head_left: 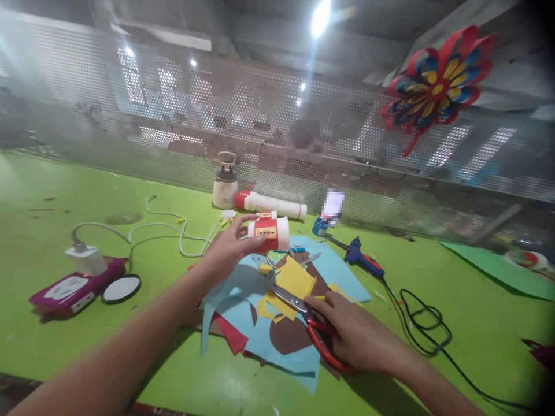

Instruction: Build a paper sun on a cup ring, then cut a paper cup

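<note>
My left hand grips a white paper cup wrapped in a red band with a yellow label, lying on its side above the paper scraps. A smaller white and red piece shows just behind the cup; whether it is joined on, I cannot tell. Lower right, my right hand is closed over the red handles of a pair of scissors. The blades point away to the left across yellow paper. Under them lie cut sheets of light blue paper and brown paper. The fingers in the handles are partly hidden.
A blue glue gun with a looped black cord lies right. Behind the cup stand a white bottle and a red-and-white tube. Left are a purple power strip with a charger and a white cable. Perforated mesh borders the table.
</note>
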### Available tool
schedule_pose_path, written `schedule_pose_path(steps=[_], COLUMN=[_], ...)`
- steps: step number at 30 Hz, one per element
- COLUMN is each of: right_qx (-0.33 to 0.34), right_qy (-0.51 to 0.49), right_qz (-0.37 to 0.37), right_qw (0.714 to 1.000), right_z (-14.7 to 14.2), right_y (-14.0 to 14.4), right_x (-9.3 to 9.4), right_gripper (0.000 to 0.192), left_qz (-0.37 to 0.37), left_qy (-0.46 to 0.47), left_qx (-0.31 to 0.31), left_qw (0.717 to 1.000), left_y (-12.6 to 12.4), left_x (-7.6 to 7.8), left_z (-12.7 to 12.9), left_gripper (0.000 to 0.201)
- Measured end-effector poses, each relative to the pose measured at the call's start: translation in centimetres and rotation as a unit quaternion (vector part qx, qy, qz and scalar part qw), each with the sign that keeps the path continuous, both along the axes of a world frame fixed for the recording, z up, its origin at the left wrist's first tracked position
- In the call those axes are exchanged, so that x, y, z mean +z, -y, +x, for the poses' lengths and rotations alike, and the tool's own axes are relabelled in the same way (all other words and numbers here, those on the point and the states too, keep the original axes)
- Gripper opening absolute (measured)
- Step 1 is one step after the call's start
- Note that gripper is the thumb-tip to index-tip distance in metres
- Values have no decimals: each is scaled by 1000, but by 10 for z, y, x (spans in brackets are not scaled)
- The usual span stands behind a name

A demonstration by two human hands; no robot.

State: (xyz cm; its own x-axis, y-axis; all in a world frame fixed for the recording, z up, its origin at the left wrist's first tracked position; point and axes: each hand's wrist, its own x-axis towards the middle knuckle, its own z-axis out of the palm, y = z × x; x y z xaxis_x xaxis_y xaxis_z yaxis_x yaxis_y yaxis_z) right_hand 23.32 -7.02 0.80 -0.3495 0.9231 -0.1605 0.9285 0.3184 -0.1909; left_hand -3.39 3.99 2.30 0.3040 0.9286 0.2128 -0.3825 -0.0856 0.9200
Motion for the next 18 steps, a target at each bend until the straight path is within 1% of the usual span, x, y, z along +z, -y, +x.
schedule_pose_path(steps=[2,4,8,11,13,15,17,18], right_qx=[-11,-22,-64,-72,-84,-98,-93,-76], right_qy=[6,-14,-93,-173,-238,-302,-368,-410], right_qz=[-18,-31,-14,-18,-35,-60,-75,-78], right_qw=[1000,999,993,982,967,946,922,906], right_z=[-2,-1,3,6,9,12,16,17], right_y=[-2,-5,-9,-10,-10,-11,-12,-12], right_x=[-4,-7,-10,-6,-1,6,14,18], right_gripper=[65,67,51,46,46,52,59,59], left_qz=[-19,-23,-28,-38,-46,-53,-59,-61], left_qy=[21,34,62,84,99,108,110,110], left_qx=[-9,-18,-19,-4,6,11,14,18], left_qw=[1000,999,997,996,994,993,992,992], left_y=[-1,-2,-2,-3,-3,-3,-2,-1], left_x=[0,2,6,6,5,4,4,5], left_z=[-1,-2,-4,-5,-5,-5,-5,-5], left_gripper=[47,40,38,34,32,34,40,43])
